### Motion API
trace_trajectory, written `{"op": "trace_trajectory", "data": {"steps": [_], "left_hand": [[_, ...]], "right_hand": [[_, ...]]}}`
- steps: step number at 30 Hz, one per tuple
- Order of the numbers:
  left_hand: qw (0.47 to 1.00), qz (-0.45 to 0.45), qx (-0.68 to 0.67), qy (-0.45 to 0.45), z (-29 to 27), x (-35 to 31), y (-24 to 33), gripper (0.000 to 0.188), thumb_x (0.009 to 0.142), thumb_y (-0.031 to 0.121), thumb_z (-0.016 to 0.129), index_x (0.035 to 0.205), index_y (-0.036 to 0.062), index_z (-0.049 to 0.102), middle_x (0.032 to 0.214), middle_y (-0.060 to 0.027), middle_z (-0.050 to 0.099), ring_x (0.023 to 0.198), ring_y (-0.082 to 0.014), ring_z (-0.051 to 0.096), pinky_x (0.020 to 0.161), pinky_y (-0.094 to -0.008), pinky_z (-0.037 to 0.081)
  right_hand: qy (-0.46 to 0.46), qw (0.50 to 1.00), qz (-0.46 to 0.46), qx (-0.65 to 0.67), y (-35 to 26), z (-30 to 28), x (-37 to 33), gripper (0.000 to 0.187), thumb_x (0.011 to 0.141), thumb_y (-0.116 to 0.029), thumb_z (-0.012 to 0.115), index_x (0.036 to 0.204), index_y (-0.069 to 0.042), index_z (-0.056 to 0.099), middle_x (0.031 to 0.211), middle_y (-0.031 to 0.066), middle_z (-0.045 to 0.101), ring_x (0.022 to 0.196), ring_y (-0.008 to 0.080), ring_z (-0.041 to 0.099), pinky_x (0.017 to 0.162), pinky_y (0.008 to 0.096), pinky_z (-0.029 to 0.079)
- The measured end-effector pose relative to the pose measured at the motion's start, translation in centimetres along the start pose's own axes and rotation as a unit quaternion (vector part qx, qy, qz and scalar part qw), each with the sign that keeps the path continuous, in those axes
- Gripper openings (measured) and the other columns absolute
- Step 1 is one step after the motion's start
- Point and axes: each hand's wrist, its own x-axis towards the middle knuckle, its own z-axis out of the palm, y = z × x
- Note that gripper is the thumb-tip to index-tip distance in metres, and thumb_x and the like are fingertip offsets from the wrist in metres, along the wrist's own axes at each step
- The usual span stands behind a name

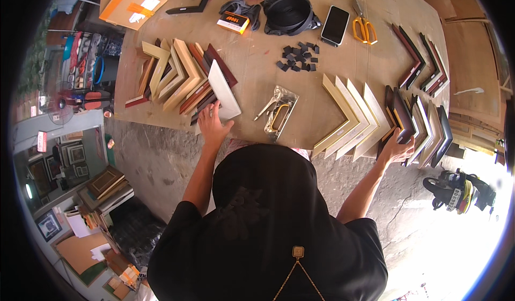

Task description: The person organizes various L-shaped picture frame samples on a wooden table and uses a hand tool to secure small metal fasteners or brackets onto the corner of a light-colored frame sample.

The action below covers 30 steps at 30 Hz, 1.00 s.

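Observation:
My left hand (214,124) lies at the near end of a white frame corner sample (225,94), its fingers spread and thumb apart. That L-shaped piece leans at the right end of a row of wooden frame corner samples (185,73) in tan, brown and red-brown. On the right, my right hand (398,149) is closed around the lower end of a dark brown frame corner sample (406,119); part of its grip is hidden. Cream and gold frame corner samples (357,121) stand in a row just left of it. Between both hands rests a metal staple gun (276,113).
Small black pieces (299,57) lie mid-table. Farther back are an orange-and-white box (234,22), a coiled black strap (288,11), a phone (335,25) and orange-handled scissors (365,30). A cardboard box (134,3) sits at the far left; more frame corners (410,59) lie far right.

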Motion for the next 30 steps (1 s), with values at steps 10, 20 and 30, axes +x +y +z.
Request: {"op": "trace_trajectory", "data": {"steps": [10, 20, 30], "left_hand": [[0.994, 0.082, -0.078, -0.006, 1.0, 0.6, -4.2, 0.063, 0.055, 0.027, 0.078, 0.114, 0.0106, 0.061, 0.103, -0.0090, 0.056, 0.098, -0.0307, 0.054, 0.091, -0.0451, 0.041], [0.933, 0.109, -0.309, -0.147, -0.2, 2.8, -0.4, 0.063, 0.058, 0.022, 0.081, 0.113, 0.0071, 0.054, 0.102, -0.0142, 0.054, 0.095, -0.0339, 0.058, 0.079, -0.0433, 0.050], [0.929, 0.248, -0.230, -0.150, 3.6, 3.5, 3.0, 0.064, 0.062, 0.037, 0.084, 0.109, 0.0062, 0.052, 0.100, -0.0126, 0.053, 0.093, -0.0311, 0.054, 0.081, -0.0436, 0.044]], "right_hand": [[-0.363, 0.843, -0.240, 0.315, -16.4, -3.2, -18.1, 0.032, 0.076, -0.012, 0.076, 0.106, -0.007, 0.066, 0.088, 0.0071, 0.066, 0.076, 0.0202, 0.062, 0.070, 0.0333, 0.052], [-0.422, 0.831, -0.354, 0.080, -23.6, -5.3, -27.8, 0.033, 0.072, -0.020, 0.074, 0.100, -0.008, 0.063, 0.131, 0.0205, 0.039, 0.115, 0.0386, 0.045, 0.090, 0.0491, 0.042], [-0.337, 0.893, -0.132, 0.266, -18.0, -3.8, -26.6, 0.032, 0.063, -0.006, 0.068, 0.093, -0.006, 0.060, 0.106, 0.0157, 0.049, 0.083, 0.0341, 0.059, 0.068, 0.0428, 0.052]]}}
